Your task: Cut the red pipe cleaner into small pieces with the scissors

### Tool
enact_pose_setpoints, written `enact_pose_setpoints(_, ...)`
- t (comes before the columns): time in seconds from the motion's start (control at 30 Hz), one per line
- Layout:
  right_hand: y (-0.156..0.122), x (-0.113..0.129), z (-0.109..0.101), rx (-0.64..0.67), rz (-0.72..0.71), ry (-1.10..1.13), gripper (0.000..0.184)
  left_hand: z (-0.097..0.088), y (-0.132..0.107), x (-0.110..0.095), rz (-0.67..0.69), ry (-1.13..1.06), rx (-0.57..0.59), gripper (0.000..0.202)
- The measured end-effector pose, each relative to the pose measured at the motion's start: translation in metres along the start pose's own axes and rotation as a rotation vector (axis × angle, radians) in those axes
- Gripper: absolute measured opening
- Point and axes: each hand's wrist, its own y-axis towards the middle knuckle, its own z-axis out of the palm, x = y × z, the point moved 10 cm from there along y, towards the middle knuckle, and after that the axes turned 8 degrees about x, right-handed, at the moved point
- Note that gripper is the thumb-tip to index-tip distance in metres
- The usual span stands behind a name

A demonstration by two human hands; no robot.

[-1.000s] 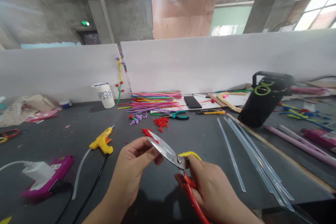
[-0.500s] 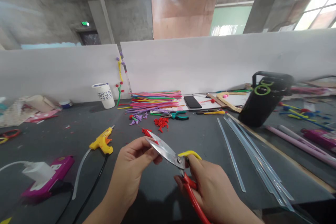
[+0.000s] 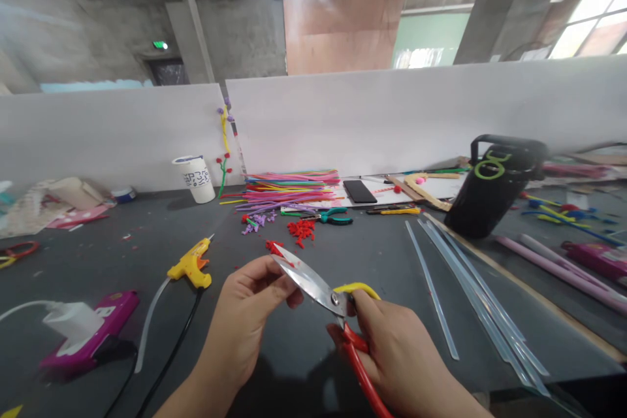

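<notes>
My left hand (image 3: 252, 307) is closed in a pinch at the scissor tips, on a short red pipe cleaner that is almost wholly hidden by fingers and blades. A pair of scissors (image 3: 313, 284) with red and yellow handles is gripped in my right hand (image 3: 396, 346), its blades nearly together and pointing up-left across my left fingertips. Tiny red bits show along the blade. Just past the tips lie red pieces (image 3: 273, 247). Farther back is a pile of cut red pipe cleaner pieces (image 3: 301, 230), with purple pieces (image 3: 257, 222) to its left.
A yellow glue gun (image 3: 191, 264) and a magenta power strip (image 3: 93, 333) lie at left. Behind are a bundle of pipe cleaners (image 3: 289, 191), teal pliers (image 3: 336, 215), a phone (image 3: 360, 191) and a white cup (image 3: 196, 179). Glue sticks (image 3: 480, 294) and a black bottle (image 3: 490, 192) are at right.
The scissor blades have come closer together, and the red seen between them has shrunk to small bits. Both hands stay almost in place.
</notes>
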Motion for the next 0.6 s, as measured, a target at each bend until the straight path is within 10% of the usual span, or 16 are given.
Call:
enact_pose_setpoints(0.33, 0.0, -0.005, -0.004, -0.016, 0.019, 0.098, 0.025, -0.005, 0.003, -0.002, -0.031, 0.062, -0.002, 0.002)
enact_pose_setpoints(0.6, 0.015, -0.02, 0.009, 0.098, 0.161, 0.935, 0.013, 0.033, 0.0, 0.036, -0.348, -0.061, 0.299, 0.007)
